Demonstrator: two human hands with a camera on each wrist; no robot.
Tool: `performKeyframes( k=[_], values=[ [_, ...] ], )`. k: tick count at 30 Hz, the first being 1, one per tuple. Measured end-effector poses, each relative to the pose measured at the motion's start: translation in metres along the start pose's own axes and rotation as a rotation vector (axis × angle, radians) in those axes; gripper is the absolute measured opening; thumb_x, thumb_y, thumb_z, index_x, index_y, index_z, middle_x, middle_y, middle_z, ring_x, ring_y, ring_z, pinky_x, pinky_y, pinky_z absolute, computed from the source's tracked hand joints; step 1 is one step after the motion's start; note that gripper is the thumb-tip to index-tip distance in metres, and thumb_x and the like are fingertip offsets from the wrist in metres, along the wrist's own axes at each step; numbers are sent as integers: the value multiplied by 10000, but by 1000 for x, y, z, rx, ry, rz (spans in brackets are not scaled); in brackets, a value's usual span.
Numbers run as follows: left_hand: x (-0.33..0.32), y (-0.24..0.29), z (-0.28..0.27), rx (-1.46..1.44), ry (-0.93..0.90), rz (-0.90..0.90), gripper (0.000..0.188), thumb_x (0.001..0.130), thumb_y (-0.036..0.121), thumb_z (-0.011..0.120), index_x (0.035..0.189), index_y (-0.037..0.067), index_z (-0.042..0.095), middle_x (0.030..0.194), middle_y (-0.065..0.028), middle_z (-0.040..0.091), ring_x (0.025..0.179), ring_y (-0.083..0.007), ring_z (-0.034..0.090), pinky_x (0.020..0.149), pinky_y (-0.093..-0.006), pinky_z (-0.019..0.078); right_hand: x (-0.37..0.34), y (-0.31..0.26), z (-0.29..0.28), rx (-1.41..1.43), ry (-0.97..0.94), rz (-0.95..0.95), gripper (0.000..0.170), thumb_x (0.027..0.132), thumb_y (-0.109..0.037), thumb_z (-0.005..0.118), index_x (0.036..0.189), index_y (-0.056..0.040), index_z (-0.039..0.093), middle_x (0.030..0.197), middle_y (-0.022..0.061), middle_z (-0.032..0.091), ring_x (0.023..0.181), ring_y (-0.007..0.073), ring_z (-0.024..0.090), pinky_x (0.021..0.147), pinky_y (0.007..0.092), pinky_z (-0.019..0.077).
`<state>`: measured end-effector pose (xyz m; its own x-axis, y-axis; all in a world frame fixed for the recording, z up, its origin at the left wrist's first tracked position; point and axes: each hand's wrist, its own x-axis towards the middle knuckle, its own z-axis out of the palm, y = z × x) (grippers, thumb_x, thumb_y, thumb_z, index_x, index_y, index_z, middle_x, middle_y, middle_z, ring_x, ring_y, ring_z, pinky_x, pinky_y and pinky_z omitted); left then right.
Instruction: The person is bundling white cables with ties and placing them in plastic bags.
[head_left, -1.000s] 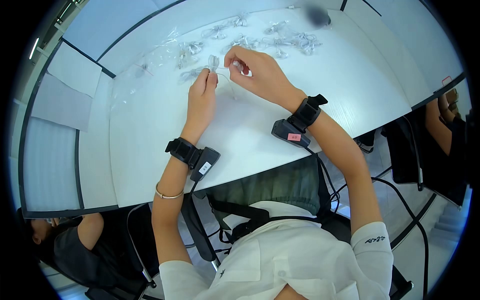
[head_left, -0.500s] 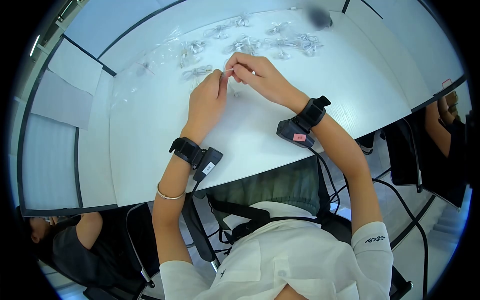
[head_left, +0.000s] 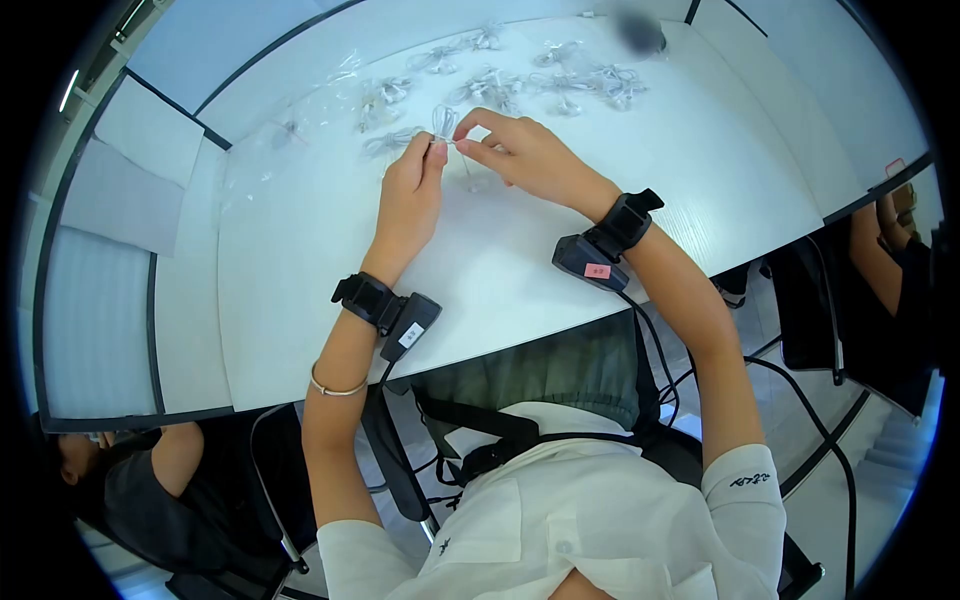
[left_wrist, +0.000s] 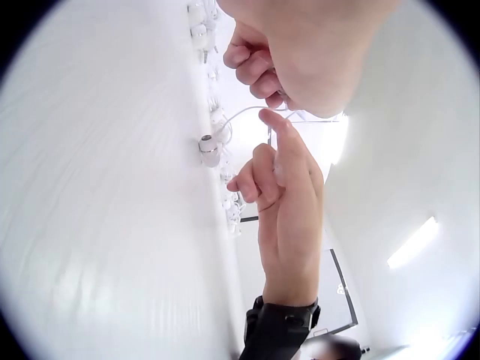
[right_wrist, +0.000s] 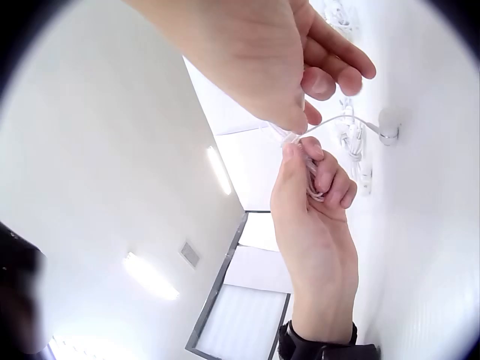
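Note:
My left hand (head_left: 410,195) grips a coiled bundle of white earphone cable (head_left: 445,122), its loops standing above the thumb and fingertips. In the right wrist view, strands of the coil (right_wrist: 315,191) show inside the curled left fingers. My right hand (head_left: 535,165) is close beside it, thumb and index finger pinching the cable at the bundle's side. From between the hands a thin lead runs to a white earbud with a silver ring (left_wrist: 210,150), low over the table. The right hand's other fingers (right_wrist: 337,52) are loosely bent.
More bundled white earphones (head_left: 490,88) lie across the back of the white table (head_left: 300,320). One bundle (head_left: 390,143) is just left of the hands. Clear plastic bags (head_left: 320,100) spread at the back left. Low partition panels (head_left: 120,200) border the table.
The hands came together at the bundle, then parted slightly. The right hand moved down and left from its raised position, and the cable loops show again above the left hand.

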<state>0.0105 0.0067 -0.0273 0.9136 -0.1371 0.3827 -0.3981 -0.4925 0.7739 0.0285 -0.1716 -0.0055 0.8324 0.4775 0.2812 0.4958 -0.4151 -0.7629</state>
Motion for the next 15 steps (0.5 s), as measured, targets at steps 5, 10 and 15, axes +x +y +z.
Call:
performKeyframes(
  k=[5, 10, 15],
  values=[
    [-1, 12, -2, 125, 35, 3, 236, 955, 226, 437, 875, 5, 462, 654, -159, 474, 577, -285, 452, 561, -367, 367, 1, 8, 2, -102, 1, -72, 236, 907, -241, 519, 1079, -92, 583, 697, 101, 628, 533, 180, 552, 531, 300, 419],
    [0, 10, -4, 230, -4, 0, 214, 948, 214, 441, 886, 12, 469, 714, -182, 514, 652, -356, 504, 595, -417, 386, 3, 9, 3, -118, 137, -175, 182, 880, -209, 547, 952, -65, 633, 719, 85, 623, 607, 189, 563, 576, 302, 433],
    [-3, 11, -3, 327, -91, 112, 182, 931, 190, 458, 895, 13, 478, 781, -176, 530, 723, -364, 526, 654, -432, 415, 3, -2, -2, -177, 259, -181, 147, 872, -186, 562, 900, -59, 630, 759, 62, 611, 632, 186, 549, 597, 294, 436]
  ],
)
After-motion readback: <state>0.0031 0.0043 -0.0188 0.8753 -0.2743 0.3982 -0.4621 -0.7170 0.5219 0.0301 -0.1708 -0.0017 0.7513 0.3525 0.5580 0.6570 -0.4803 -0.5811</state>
